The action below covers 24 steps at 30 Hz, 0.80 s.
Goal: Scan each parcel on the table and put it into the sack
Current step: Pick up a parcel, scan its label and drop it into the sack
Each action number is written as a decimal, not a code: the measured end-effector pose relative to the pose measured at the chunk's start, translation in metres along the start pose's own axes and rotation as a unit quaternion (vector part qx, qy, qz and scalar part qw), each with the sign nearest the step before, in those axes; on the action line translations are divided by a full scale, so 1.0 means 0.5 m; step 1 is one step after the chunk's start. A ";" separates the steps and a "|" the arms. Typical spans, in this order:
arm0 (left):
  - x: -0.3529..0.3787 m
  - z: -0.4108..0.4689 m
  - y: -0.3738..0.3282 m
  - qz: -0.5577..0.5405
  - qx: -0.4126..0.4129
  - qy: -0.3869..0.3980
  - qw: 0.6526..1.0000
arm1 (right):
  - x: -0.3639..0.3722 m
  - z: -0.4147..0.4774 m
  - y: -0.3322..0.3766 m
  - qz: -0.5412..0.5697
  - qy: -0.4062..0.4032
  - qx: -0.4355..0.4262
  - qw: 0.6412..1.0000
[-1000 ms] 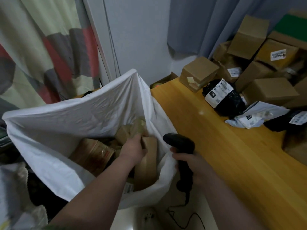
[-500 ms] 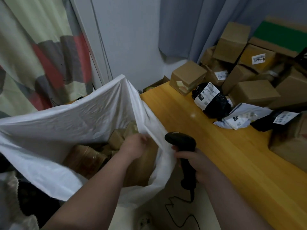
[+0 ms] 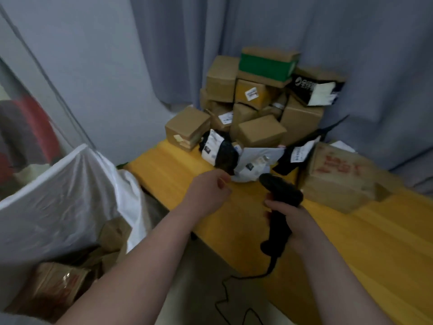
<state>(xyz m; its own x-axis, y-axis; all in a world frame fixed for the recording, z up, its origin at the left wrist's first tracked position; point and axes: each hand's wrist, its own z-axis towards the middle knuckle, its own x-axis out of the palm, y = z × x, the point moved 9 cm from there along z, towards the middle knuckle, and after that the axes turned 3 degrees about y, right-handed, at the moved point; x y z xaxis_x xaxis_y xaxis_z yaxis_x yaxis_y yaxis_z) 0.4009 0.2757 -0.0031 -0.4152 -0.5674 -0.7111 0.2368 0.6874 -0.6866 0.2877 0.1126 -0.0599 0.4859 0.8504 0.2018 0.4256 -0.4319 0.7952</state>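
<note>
parcel: black bag on table, just beyond left hand (the nearer one), lying roughly lengthwise away from it | left: fingers curled, contact unclear | right hand: wrapped round scanner | sack: far left

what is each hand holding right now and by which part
The right hand grips the black scanner by its handle. The left hand is at the near corner of the black bag parcel; whether it grips it cannot be told.
</note>
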 end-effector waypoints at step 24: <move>0.463 0.245 -0.330 -0.164 -0.074 0.128 0.975 | -0.560 0.108 0.134 0.135 -0.089 0.021 0.987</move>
<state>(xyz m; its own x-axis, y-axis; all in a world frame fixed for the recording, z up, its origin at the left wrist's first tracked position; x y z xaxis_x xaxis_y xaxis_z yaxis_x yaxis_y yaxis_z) 0.3730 -0.0247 -0.0730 -0.6582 -0.6485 -0.3824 -0.0674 0.5567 -0.8280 0.2215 -0.1704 -0.0941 0.7112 0.6377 0.2959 0.2921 -0.6508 0.7008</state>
